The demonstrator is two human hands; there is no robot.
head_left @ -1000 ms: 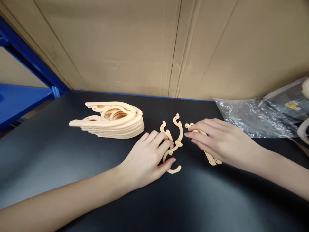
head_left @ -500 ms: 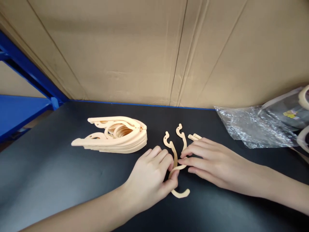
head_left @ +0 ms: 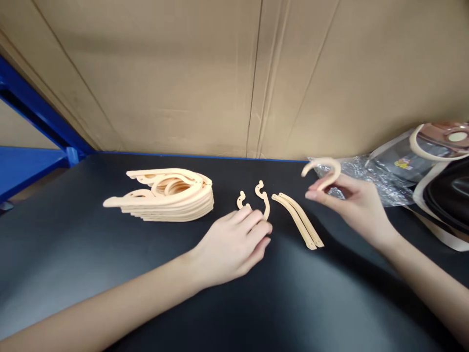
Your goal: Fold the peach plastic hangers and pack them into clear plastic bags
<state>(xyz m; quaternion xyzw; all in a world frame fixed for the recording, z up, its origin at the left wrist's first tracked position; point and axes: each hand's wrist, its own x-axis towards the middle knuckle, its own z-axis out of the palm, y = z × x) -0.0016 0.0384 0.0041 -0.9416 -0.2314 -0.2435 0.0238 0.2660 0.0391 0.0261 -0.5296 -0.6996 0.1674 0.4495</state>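
Observation:
My left hand (head_left: 234, 242) rests on the black table (head_left: 110, 274), fingers curled over two curly-ended peach plastic pieces (head_left: 262, 195). My right hand (head_left: 351, 203) is lifted above the table and pinches a curved peach hook piece (head_left: 324, 168) between thumb and fingers. Two straight peach strips (head_left: 298, 220) lie side by side on the table between the hands. A stack of folded peach hangers (head_left: 168, 194) sits to the left.
A cardboard wall (head_left: 234, 73) stands close behind the table. A crinkled clear plastic bag (head_left: 370, 171) and dark bags with cream trim (head_left: 443, 195) lie at the right. Blue shelving (head_left: 32, 161) is at the left.
My right hand has lifted the hook piece off the table and moved it up to the right, uncovering the two strips. My left hand stays on the curly pieces.

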